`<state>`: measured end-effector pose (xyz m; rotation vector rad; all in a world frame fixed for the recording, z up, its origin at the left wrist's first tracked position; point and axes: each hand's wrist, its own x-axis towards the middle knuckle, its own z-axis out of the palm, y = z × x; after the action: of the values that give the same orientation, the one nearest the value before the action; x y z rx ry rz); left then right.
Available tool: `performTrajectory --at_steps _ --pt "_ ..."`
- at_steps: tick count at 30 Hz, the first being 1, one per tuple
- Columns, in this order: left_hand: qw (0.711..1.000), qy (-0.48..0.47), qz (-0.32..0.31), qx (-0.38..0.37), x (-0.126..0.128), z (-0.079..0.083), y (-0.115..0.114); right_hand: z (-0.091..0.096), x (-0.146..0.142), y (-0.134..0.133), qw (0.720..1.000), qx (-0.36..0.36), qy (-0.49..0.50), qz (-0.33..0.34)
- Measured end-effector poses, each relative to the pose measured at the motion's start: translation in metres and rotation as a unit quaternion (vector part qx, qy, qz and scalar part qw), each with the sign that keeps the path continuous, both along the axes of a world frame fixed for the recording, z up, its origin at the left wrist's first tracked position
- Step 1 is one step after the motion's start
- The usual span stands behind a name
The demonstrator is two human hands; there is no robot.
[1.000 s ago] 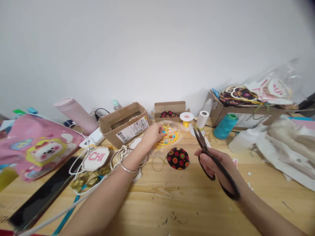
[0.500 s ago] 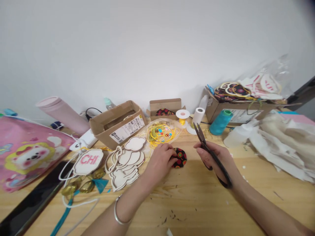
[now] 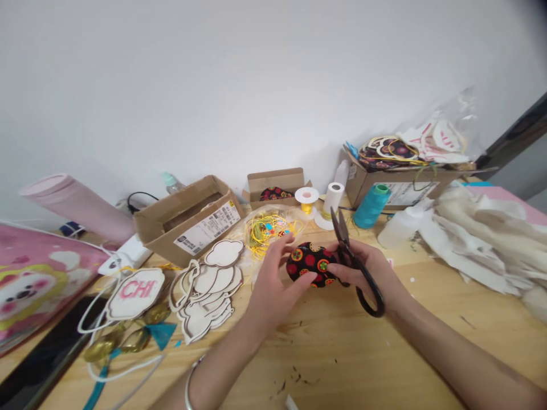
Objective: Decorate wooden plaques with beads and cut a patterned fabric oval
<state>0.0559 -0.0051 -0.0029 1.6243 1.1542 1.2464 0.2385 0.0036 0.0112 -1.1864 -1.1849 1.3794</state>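
Note:
A cloud-shaped piece of black fabric (image 3: 305,261) with red, yellow and green round motifs is held between both hands above the table. My left hand (image 3: 280,279) grips its left side, thumb along the near edge and fingers behind the far left edge. My right hand (image 3: 367,267) keeps hold of black-handled scissors (image 3: 347,242), their blades pointing up and away and slightly parted. The right thumb also presses on the fabric piece's right edge. Left of my left hand lies a pile of pale wooden cloud-shaped frames and panels (image 3: 213,279).
Behind stand an open cardboard box (image 3: 171,228), a small box (image 3: 277,176), yellow cords with beads (image 3: 265,228), a thread spool (image 3: 306,196) and a teal thread cone (image 3: 371,208). White cloth (image 3: 478,239) lies right. A "CHI" plaque (image 3: 135,291) and a phone (image 3: 47,353) lie left.
The fabric piece has come up off the table into both hands. My right hand with the scissors has moved left to meet it. The camera view has shifted slightly right.

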Motion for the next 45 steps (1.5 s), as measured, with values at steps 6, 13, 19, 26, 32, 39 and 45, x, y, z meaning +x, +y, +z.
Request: performTrajectory --at_steps 6,13,19,26,32,39,45 --pt "0.927 -0.244 -0.07 -0.278 0.012 -0.007 -0.004 -0.003 -0.004 -0.002 1.0 0.004 0.015 -0.006" --pt "0.909 -0.299 -0.024 -0.288 0.011 0.001 -0.005 -0.002 -0.005 -0.003 0.999 0.013 -0.019 0.024" --pt "0.92 -0.231 -0.053 -0.313 0.007 0.003 -0.004 0.004 -0.002 0.001 0.997 0.027 -0.053 -0.041" --pt "0.919 -0.219 -0.073 -0.318 0.012 0.004 -0.008 0.005 -0.008 -0.002 1.0 -0.004 0.001 0.005" --pt "0.902 -0.275 -0.022 -0.334 0.01 0.001 -0.005 0.004 -0.011 -0.005 0.998 -0.018 -0.01 0.052" --pt "0.908 -0.238 -0.06 -0.339 0.008 0.001 -0.005 0.004 -0.008 -0.003 1.0 -0.001 -0.009 0.023" --pt "0.869 -0.348 -0.094 -0.339 0.008 0.006 -0.003 0.006 -0.012 -0.004 0.999 0.009 0.02 -0.024"
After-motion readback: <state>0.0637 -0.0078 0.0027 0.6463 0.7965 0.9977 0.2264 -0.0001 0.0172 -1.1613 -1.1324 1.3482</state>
